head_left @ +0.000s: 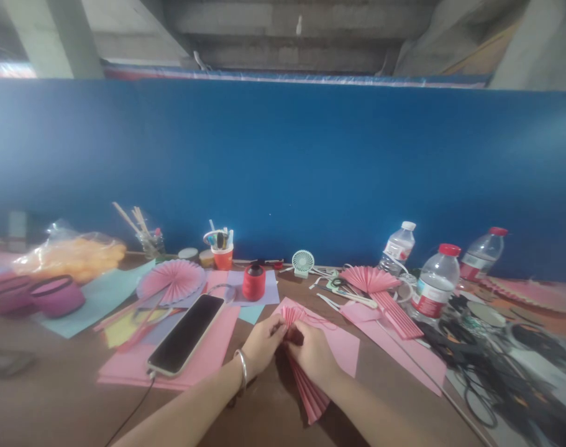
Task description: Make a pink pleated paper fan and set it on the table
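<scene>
Both my hands pinch a pleated pink paper fan (310,388) at its middle, low in the centre of the view. My left hand (263,344), with a bangle on the wrist, grips the folds from the left. My right hand (313,352) closes on them from the right. The fan's lower pleats spread out under my right wrist. It lies over a flat pink sheet (341,347) on the brown table (54,397).
A phone (186,334) on a cable lies on pink paper to the left. Behind are a red thread spool (253,282), a finished round fan (171,280), a small desk fan (302,262), scissors (341,287), three water bottles (434,282) and black cords (483,366) at right. A blue wall stands behind.
</scene>
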The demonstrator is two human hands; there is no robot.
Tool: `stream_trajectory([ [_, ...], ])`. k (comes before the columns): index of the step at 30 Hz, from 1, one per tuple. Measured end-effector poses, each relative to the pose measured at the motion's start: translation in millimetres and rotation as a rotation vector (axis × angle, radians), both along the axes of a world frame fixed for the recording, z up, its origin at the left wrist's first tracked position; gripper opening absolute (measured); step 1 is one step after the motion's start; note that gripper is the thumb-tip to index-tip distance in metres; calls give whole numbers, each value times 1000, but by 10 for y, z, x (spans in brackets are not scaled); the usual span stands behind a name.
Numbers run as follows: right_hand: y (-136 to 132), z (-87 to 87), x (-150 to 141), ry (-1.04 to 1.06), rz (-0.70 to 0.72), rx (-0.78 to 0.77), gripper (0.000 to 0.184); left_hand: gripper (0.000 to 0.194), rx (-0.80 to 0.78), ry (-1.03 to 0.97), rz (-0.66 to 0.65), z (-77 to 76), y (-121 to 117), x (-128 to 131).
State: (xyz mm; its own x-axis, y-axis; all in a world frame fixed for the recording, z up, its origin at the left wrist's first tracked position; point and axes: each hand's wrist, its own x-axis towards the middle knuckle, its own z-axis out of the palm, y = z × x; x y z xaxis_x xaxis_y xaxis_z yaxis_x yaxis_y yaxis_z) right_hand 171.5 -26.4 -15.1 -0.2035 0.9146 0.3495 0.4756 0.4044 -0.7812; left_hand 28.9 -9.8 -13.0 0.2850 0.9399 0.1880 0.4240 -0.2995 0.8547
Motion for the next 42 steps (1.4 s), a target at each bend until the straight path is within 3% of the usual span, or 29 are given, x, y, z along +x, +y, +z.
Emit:
stream_trajectory([
  [6, 38, -44, -3, 60, 14, -16, 11, 19, 107, 130, -11, 91, -67, -25],
  [21, 67, -110, -5, 19, 76, -39, 30, 14, 195, 352, 1, 238, -108, -154],
  [31, 75, -97, -18, 45, 99, -104, 22, 17, 113, 85, -39, 252, -121, -113],
  [34, 77, -78, -22, 19, 93, -121, 21, 16, 17, -67, -57, 233, -103, -89],
  [38, 77, -59, -12, 84, 143, -142, 20, 15, -159, -471, 32, 205, 11, -129],
  [42, 98, -62, 2, 149, 155, -203, 14, 17, -139, -713, 213, 196, 122, -244],
])
